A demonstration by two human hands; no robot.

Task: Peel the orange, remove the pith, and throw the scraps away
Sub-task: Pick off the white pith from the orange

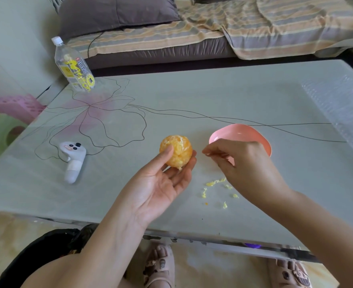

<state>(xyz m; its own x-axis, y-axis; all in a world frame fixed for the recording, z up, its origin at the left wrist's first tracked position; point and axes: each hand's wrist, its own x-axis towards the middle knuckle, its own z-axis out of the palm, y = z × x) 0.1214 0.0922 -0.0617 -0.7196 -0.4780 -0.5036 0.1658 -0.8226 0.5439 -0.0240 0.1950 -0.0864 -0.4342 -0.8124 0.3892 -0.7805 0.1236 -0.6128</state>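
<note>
We cradle the peeled orange [176, 151] in our left hand [161, 183], palm up above the glass table [213, 96], with the thumb curled over its near side and the fingers cupped underneath; held that way the fruit can be rolled to bring each patch of white up toward us. The rind is already off and pale pith shows in streaks across the flesh, so we judge the task to be in its pith-picking stage. Our right hand [240, 161] hangs just beside the orange, apart from it, its thumb and forefinger tips pressed into a fine pinch and the other fingers loosely bent; whether a thread of pith sits in that pinch is too small to tell. The hand partly covers the pink bowl [242, 134], which stands near the fruit on the right, probably so the cleaned orange has somewhere to go. Small pith scraps [215, 181] lie scattered on the glass under the right wrist, dropped where the picking happens and not yet thrown away. A black bag [46, 246] sits on the floor by our left arm, likely the bin for them
</note>
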